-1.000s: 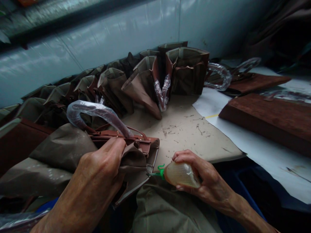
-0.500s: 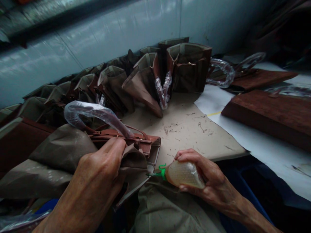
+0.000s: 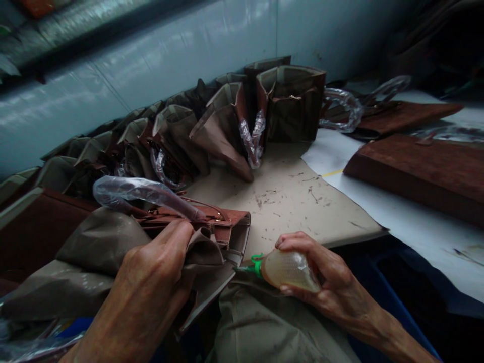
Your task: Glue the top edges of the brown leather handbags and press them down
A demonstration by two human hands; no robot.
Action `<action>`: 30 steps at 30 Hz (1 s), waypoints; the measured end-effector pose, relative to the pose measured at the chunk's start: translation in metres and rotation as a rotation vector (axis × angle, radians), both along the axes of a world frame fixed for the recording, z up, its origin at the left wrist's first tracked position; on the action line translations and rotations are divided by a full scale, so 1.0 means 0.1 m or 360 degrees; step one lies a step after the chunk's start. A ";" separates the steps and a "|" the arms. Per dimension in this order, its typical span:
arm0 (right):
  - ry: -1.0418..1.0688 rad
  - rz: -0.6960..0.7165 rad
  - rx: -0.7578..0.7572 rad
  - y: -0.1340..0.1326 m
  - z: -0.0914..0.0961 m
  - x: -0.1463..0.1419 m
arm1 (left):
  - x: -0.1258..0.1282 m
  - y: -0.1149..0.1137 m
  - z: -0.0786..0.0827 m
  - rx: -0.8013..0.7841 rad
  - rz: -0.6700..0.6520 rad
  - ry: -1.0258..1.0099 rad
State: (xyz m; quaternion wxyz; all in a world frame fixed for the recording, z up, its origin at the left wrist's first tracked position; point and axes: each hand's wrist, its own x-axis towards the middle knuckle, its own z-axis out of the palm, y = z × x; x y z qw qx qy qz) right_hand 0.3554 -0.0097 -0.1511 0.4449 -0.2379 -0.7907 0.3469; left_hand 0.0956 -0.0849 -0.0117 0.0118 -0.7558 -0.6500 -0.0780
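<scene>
My left hand (image 3: 151, 269) grips a fold of the taupe lining (image 3: 215, 275) of a brown bag (image 3: 240, 222), its fingers curled in and pressed on the fabric; their tips are hidden from my camera. The bag sits low in front of me at the near edge of the counter (image 3: 298, 199), its open end facing right. Its handle (image 3: 147, 189), wrapped in clear plastic, arches over the top, beyond my knuckles.

My right hand (image 3: 330, 280) has its fingers closed around a squeeze bottle (image 3: 289, 272) of amber-tinted liquid, which I hold nearly level. The bottle's green nozzle (image 3: 249, 268) points left and its tip is right at the pale edge of the bag's open end; I cannot tell whether they touch. Olive cloth (image 3: 268, 322) lies beneath the bottle.

Across the counter, a row of open bags (image 3: 223, 131) stands along the pale wall (image 3: 189, 55), several with plastic-wrapped handles. To the right, a brown suede-like bag (image 3: 419, 174) lies on a white sheet (image 3: 408, 237), with another flat bag (image 3: 408, 118) behind it.
</scene>
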 end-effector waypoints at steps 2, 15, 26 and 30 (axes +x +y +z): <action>0.0033 0.0016 -0.0042 -0.06 0.04 0.01 | -0.01 -0.01 -0.01 -0.0015 0.0016 -0.0013; -0.0003 -0.0090 -0.0019 -0.08 0.03 -0.03 | -0.02 -0.09 -0.07 -0.0025 0.0110 -0.0077; 0.0053 -0.0058 -0.0030 -0.21 0.18 -0.04 | -0.03 -0.15 -0.08 0.0019 0.0146 -0.0200; 0.0039 -0.0060 -0.0060 -0.22 0.18 -0.04 | -0.03 -0.16 -0.09 0.0027 0.0083 -0.0260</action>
